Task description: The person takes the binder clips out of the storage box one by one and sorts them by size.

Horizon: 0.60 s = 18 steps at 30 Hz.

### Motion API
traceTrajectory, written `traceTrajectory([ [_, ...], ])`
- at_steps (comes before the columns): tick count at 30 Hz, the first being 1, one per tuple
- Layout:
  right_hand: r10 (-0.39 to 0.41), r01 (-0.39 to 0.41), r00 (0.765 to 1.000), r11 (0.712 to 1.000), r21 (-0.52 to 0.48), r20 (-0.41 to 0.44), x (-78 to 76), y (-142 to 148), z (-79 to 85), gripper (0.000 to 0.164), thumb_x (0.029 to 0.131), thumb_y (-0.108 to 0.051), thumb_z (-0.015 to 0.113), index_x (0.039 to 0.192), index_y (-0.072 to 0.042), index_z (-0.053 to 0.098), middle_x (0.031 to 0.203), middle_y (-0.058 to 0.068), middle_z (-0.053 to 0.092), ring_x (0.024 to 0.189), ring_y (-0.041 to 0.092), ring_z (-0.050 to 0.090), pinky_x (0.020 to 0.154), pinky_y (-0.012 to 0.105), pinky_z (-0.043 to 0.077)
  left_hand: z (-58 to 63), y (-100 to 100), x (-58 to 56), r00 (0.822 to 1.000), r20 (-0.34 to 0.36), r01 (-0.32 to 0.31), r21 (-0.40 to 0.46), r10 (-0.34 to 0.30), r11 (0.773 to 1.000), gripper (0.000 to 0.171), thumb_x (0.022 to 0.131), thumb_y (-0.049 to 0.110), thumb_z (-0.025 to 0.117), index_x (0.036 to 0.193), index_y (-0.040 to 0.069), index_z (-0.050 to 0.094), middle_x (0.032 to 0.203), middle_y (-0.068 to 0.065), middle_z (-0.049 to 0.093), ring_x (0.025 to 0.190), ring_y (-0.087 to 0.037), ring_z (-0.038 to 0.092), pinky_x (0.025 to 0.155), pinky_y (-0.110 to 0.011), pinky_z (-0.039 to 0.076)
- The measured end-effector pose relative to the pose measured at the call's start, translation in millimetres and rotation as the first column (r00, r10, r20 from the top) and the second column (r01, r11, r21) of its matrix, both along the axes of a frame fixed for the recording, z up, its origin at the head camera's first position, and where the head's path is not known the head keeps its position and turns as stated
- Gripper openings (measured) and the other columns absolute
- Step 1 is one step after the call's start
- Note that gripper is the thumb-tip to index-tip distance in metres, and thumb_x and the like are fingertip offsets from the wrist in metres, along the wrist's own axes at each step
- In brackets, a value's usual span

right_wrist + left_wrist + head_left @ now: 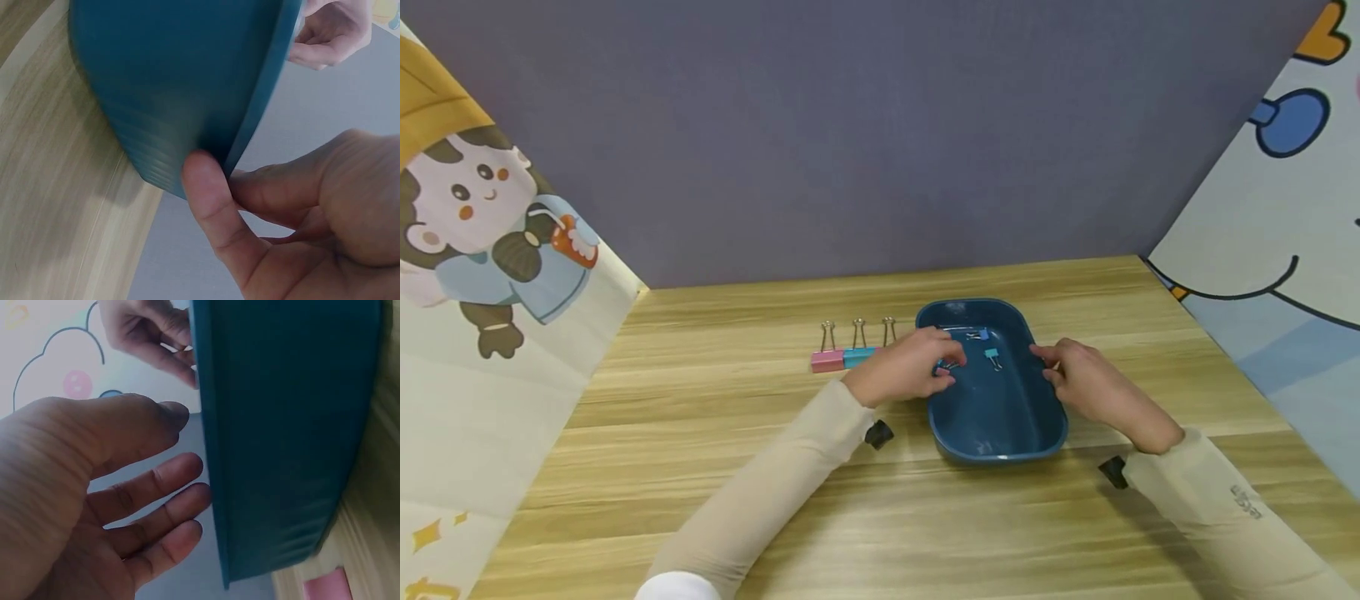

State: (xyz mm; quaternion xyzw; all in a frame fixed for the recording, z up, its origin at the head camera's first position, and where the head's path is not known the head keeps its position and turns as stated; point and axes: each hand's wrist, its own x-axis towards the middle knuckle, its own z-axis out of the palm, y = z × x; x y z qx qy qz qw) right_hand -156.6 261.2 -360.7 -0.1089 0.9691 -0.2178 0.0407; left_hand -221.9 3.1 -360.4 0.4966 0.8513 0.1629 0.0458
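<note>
A dark blue plastic basin (992, 417) stands on the table. My right hand (1086, 379) pinches its right rim; in the right wrist view a fingertip (206, 181) presses the outer wall. My left hand (910, 365) reaches over the left rim, fingers loosely bent and spread from the thumb, nothing visibly held. In the left wrist view the index finger is hidden. Inside the basin lie a blue small binder clip (982, 334), a teal small binder clip (992, 356) and another partly covered by my left hand.
Left of the basin, a pink large binder clip (827, 361) and a blue large binder clip (857, 357) stand in a row with handles up. My left hand partly covers a third. A grey panel (880, 150) rises behind the wooden table (715, 400); printed panels flank it.
</note>
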Motion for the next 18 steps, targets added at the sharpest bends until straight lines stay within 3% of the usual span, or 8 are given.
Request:
traceTrajectory([
  [3, -0.002, 0.002, 1.0, 1.0, -0.002, 0.003, -0.1, 0, 0.3, 0.039, 0.089, 0.009, 0.053, 0.127, 0.014, 0.05, 0.088, 0.015, 0.054, 0.063, 0.019, 0.044, 0.052, 0.028, 0.038, -3.1, 6, -1.4, 1.0, -0.012, 0.003, -0.032, -0.004, 0.999, 0.025, 0.088, 0.019, 0.068, 0.111, 0.011, 0.067, 0.109, -0.002, 0.062, 0.094, -0.013, 0.054, 0.08, -0.023, 0.044],
  [7, 0.0, 0.0, 1.0, 1.0, -0.008, 0.006, -0.2, 0, 0.4, 0.039, 0.089, 0.009, 0.052, 0.127, 0.014, 0.049, 0.087, 0.014, 0.053, 0.064, 0.019, 0.044, 0.052, 0.027, 0.038, -8.2, 13, -3.9, 0.999, -0.044, -0.015, -0.09, 0.011, 0.996, 0.026, 0.087, 0.02, 0.07, 0.111, 0.011, 0.067, 0.106, -0.002, 0.064, 0.086, -0.01, 0.056, 0.091, -0.033, 0.042],
  [13, 0.002, -0.002, 1.0, 1.0, -0.004, 0.006, 0.1, 1, 0.2, 0.039, 0.089, 0.009, 0.053, 0.128, 0.014, 0.049, 0.088, 0.014, 0.053, 0.064, 0.019, 0.044, 0.053, 0.028, 0.038, -15.0, 23, -6.7, 0.993, -0.106, -0.078, -0.177, 0.06, 0.981, 0.024, 0.084, 0.023, 0.073, 0.107, 0.015, 0.069, 0.091, 0.006, 0.065, 0.078, -0.006, 0.054, 0.097, -0.042, 0.033],
  [18, -0.001, 0.001, 1.0, 1.0, -0.007, 0.015, 1.0, 1, 0.6, 0.04, 0.089, 0.009, 0.052, 0.129, 0.013, 0.048, 0.089, 0.014, 0.053, 0.064, 0.019, 0.044, 0.052, 0.028, 0.038, -17.5, 27, -7.0, 0.987, -0.119, -0.134, -0.193, 0.112, 0.972, 0.022, 0.082, 0.022, 0.074, 0.103, 0.015, 0.07, 0.083, 0.009, 0.065, 0.078, -0.006, 0.057, 0.101, -0.045, 0.031],
])
